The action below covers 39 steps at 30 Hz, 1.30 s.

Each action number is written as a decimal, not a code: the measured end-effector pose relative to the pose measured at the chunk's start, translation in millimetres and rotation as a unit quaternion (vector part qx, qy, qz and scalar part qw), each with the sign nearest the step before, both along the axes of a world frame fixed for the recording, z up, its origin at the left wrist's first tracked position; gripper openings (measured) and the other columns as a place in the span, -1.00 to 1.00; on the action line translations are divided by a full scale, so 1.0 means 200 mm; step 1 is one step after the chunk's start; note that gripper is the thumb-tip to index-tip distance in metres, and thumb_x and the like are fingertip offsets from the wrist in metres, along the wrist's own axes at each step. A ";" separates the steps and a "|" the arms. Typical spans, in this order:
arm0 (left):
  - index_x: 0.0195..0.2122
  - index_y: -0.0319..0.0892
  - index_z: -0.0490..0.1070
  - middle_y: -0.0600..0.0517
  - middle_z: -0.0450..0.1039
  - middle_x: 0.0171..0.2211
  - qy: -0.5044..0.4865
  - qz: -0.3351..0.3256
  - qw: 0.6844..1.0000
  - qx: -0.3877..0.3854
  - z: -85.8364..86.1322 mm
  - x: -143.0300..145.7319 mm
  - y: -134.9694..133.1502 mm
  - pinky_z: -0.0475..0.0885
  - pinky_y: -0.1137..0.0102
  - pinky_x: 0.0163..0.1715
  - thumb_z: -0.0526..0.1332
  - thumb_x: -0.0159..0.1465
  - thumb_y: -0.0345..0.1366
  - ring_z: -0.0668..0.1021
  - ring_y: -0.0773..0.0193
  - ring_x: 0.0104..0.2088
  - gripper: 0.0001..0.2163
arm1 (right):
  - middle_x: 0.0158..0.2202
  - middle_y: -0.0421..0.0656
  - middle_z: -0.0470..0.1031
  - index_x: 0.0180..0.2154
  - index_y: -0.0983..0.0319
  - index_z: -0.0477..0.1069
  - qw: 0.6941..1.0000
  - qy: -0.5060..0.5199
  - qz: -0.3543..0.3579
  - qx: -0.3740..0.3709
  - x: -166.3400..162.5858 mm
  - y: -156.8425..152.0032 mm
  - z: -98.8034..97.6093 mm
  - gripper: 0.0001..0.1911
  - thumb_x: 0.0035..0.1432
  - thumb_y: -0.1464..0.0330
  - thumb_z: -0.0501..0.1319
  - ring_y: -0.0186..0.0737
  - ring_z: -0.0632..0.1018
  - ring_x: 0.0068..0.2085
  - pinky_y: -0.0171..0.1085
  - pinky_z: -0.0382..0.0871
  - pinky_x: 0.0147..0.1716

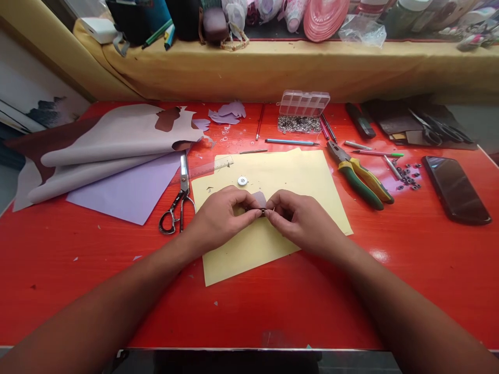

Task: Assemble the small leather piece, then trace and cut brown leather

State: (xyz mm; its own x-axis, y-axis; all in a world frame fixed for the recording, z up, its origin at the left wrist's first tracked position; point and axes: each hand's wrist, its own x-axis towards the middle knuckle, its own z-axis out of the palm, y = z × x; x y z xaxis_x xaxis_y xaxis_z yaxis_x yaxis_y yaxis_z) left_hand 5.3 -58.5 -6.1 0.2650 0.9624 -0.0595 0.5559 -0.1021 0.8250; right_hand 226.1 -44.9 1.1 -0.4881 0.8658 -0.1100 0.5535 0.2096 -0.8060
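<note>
My left hand (222, 215) and my right hand (298, 218) meet over a yellow paper sheet (307, 176) on the red table. Both pinch a small lilac leather piece (259, 198) with a tiny dark metal fitting (262, 211) between the fingertips. Fingers of both hands are closed on it. A small round silver snap part (242, 181) lies on the yellow sheet just beyond my left hand.
Scissors (178, 200) and a clear ruler (206, 169) lie to the left, beside folded lilac leather sheets (109, 150). Green-yellow pliers (360, 176), loose dark eyelets (408, 175) and a phone (455, 189) are at right. A compartment box (304, 103), pens and tools lie farther back.
</note>
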 end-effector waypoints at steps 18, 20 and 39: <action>-0.27 -0.09 0.63 0.04 0.63 -0.23 -0.029 0.017 0.999 -0.041 0.02 0.00 0.00 0.45 0.29 -0.12 0.37 0.29 -0.15 0.59 0.18 -0.18 -0.86 | -0.49 -0.26 0.44 -0.23 0.18 0.51 0.998 0.049 -0.020 -0.041 0.00 0.00 -0.02 -0.88 0.33 0.28 0.26 -0.28 0.42 -0.46 -0.30 0.22 -0.44; -0.26 -0.09 0.63 0.03 0.65 -0.20 -0.048 0.021 0.996 -0.069 0.03 0.00 0.00 0.46 0.29 -0.10 0.38 0.28 -0.12 0.60 0.17 -0.15 -0.83 | -0.49 -0.26 0.44 -0.21 0.18 0.52 0.997 0.058 -0.025 -0.042 0.00 0.00 -0.02 -0.87 0.34 0.27 0.27 -0.27 0.43 -0.46 -0.29 0.23 -0.43; -0.23 -0.11 0.64 -0.05 0.69 -0.16 -0.126 0.006 0.975 -0.184 0.07 -0.03 0.02 0.54 0.18 -0.01 0.44 0.22 0.01 0.67 0.06 -0.06 -0.71 | -0.53 -0.28 0.43 -0.26 0.19 0.46 0.991 0.103 -0.005 -0.081 -0.01 -0.01 0.02 -0.84 0.36 0.24 0.25 -0.28 0.45 -0.49 -0.29 0.25 -0.45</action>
